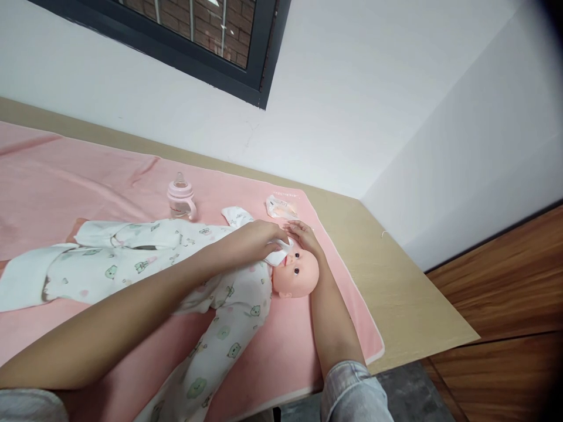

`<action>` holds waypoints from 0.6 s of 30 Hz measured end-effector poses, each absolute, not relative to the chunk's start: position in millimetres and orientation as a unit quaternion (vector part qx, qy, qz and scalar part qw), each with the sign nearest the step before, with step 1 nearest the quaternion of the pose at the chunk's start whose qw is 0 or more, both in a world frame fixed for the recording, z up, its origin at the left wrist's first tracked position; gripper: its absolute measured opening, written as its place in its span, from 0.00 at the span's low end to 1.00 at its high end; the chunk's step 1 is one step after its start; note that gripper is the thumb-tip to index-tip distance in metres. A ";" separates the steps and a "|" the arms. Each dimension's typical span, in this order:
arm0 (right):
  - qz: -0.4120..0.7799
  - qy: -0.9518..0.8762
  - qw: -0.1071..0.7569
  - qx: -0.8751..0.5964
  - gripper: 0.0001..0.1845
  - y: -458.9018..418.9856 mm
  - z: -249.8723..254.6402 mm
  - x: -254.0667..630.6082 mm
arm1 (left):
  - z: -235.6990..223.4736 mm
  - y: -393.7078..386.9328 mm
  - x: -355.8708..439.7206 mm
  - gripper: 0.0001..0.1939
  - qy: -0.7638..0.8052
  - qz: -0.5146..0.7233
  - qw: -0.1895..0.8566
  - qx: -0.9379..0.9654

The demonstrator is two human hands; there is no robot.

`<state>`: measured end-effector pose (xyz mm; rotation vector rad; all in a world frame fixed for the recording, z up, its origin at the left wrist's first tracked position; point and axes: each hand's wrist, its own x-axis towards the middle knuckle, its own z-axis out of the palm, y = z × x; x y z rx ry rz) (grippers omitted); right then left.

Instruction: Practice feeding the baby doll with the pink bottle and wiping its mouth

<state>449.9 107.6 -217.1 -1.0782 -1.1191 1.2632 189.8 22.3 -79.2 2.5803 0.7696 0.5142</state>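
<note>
Head view shows a baby doll lying across the middle of the frame on a pink blanket, its bare head toward the right and its body in a white sleepsuit printed with small green animals stretching left. One sleeve trails down toward the lower centre of the frame.

At the doll's neck, the left hand comes in from the lower left and presses a small white cloth against the chin; its grip is closed on that cloth, fingers curled over it. The right hand reaches up from the lower right edge, its forearm running just beside the doll's head. Its fingers lie flat and loosely spread on top of the head, touching it and holding nothing.

Just above the hands, a small clear plastic packet lies on the blanket near its upper right corner. Farther left, a pale pink baby bottle with a handle stands upright, close to the doll's far side.

A light wooden desk carries the blanket, its bare top showing to the right. Behind it rises a white wall, with a dark-framed window at the upper left centre.
</note>
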 end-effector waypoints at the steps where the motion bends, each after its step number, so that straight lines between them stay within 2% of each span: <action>1: 0.531 -0.472 0.540 -0.452 0.20 107.8 -217.5 450.3 | -77.9 22.6 188.0 0.14 0.274 0.180 0.200 0.923; 5: 0.534 -0.474 0.541 -0.444 0.22 109.0 -219.5 451.9 | -72.8 22.2 181.5 0.12 0.271 0.148 0.230 0.923; 12: 0.533 -0.469 0.542 -0.449 0.22 108.1 -217.5 450.5 | -73.8 18.9 183.8 0.15 0.270 0.098 0.235 0.929; 18: 0.536 -0.467 0.546 -0.444 0.23 108.4 -217.3 450.1 | -82.3 18.8 182.8 0.11 0.256 0.114 0.237 0.930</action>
